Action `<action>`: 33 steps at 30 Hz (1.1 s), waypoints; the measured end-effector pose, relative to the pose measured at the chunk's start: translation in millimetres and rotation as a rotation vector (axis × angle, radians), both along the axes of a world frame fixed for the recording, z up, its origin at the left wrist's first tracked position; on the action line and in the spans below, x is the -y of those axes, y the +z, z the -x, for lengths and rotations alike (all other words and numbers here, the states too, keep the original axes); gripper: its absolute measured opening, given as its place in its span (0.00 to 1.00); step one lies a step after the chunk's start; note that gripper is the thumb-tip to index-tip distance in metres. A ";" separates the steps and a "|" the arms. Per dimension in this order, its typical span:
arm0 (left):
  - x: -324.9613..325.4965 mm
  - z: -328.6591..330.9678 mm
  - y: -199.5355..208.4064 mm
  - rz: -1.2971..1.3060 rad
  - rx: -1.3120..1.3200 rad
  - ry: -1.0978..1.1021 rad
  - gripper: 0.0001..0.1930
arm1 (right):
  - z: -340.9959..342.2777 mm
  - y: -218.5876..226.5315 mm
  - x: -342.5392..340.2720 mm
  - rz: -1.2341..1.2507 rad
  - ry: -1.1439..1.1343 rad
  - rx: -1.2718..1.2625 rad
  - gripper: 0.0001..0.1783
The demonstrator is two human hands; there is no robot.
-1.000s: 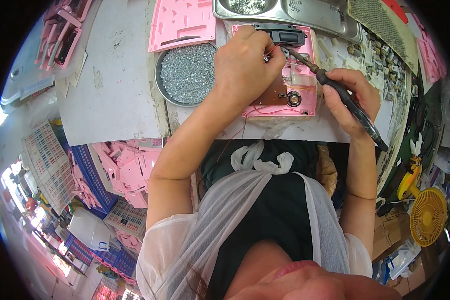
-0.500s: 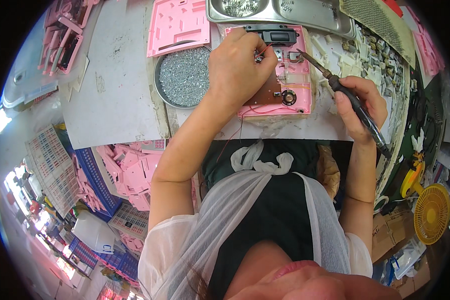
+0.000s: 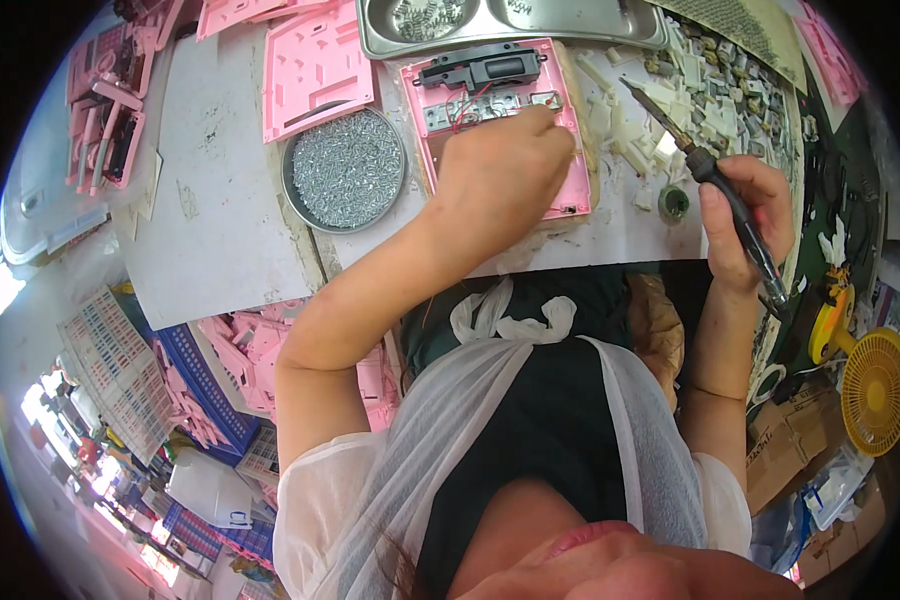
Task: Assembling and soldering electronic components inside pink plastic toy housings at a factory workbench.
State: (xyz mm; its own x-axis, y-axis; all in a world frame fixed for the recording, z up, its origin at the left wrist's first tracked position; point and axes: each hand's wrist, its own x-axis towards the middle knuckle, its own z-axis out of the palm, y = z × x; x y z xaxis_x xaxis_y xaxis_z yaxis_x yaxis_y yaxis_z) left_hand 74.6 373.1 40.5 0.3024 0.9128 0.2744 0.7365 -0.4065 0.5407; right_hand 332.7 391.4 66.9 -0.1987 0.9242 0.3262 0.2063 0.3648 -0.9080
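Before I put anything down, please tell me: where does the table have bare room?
The widest bare patch of table lies between the round bowl and the plastic box at far left. A smaller one lies between the pink case and the right hand, below the green jar. It is crowded right of the case, among white parts.

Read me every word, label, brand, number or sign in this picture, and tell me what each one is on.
None can be quoted reliably.
Cardboard box: dark lettering, slanted and too blurred to read.
White plastic jug: a small blue mark, too small to read.
White panel: rows of tiny coloured marks; I cannot tell whether any are print.
Soldering iron and pink plastic casing: no legible text.
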 end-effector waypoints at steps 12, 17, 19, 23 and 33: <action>6.5 12.3 12.5 0.581 0.641 0.189 0.06 | 79.8 -25.8 -11.2 0.117 0.177 -0.102 0.27; 10.9 16.6 3.8 0.439 0.542 0.138 0.04 | 57.6 -15.0 -12.1 0.093 0.070 -0.017 0.23; 10.6 18.8 7.4 0.327 0.401 0.057 0.04 | 40.3 -7.5 -8.6 -0.003 0.012 0.013 0.19; 14.8 13.8 13.4 0.225 0.154 0.082 0.03 | 10.0 -8.4 1.9 -0.004 0.173 -0.008 0.14; 18.1 9.1 11.7 0.201 0.146 0.127 0.03 | 18.5 -14.7 5.7 -0.033 0.354 0.061 0.12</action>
